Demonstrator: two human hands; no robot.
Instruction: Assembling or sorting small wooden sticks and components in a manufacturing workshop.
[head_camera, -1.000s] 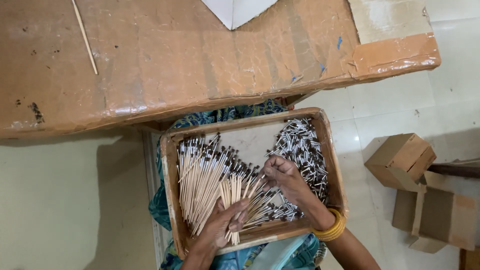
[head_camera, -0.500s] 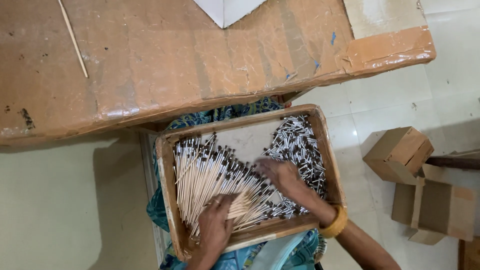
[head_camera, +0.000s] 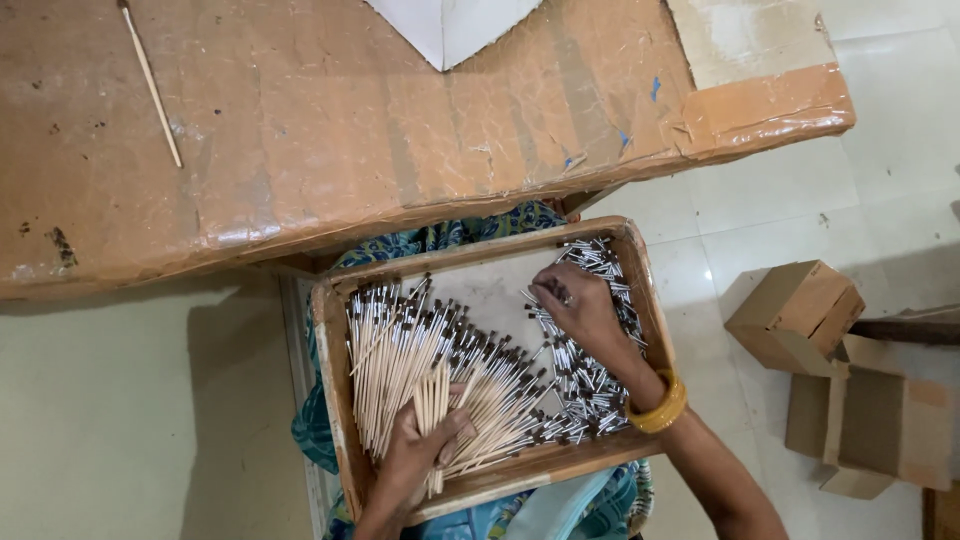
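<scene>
On our lap sits a shallow wooden tray heaped with thin wooden sticks with dark tips on its left and short silvery metal-capped pieces on its right. Our left hand is now closed around a small bundle of sticks, held upright between thumb and fingers near the tray's front wall; a second ago its fingers lay looser over the fanned pile, so a bundle has been gathered out of the heap. Our right hand, with a yellow bangle at the wrist, has moved up toward the tray's far side and rests curled, fingertips down, on the silvery pieces. Above, the brown taped table carries one loose stick. Cardboard boxes stand on the floor to the right.
</scene>
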